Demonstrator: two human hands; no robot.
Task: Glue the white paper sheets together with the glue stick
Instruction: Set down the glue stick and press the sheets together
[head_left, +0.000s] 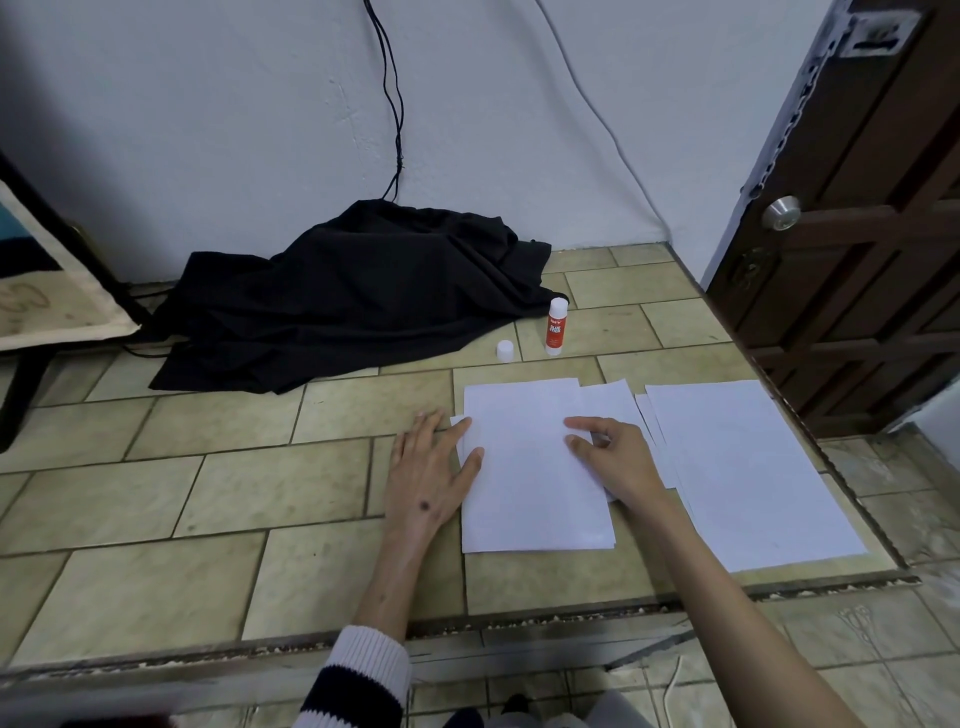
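Note:
A stack of white paper sheets (530, 499) lies on the tiled surface in front of me, its sheets slightly fanned at the top. My left hand (428, 470) lies flat with fingers spread on the stack's left edge. My right hand (613, 457) presses its fingertips on the top sheet's right side. A second pile of white sheets (748, 467) lies to the right. The red glue stick (556, 327) stands upright and uncapped behind the papers, with its white cap (504, 351) a little to its left.
A crumpled black cloth (353, 296) lies at the back against the wall, with black cables hanging above it. The tiled platform (208, 493) ends in a front edge near me and a right edge beside a brown door (857, 260).

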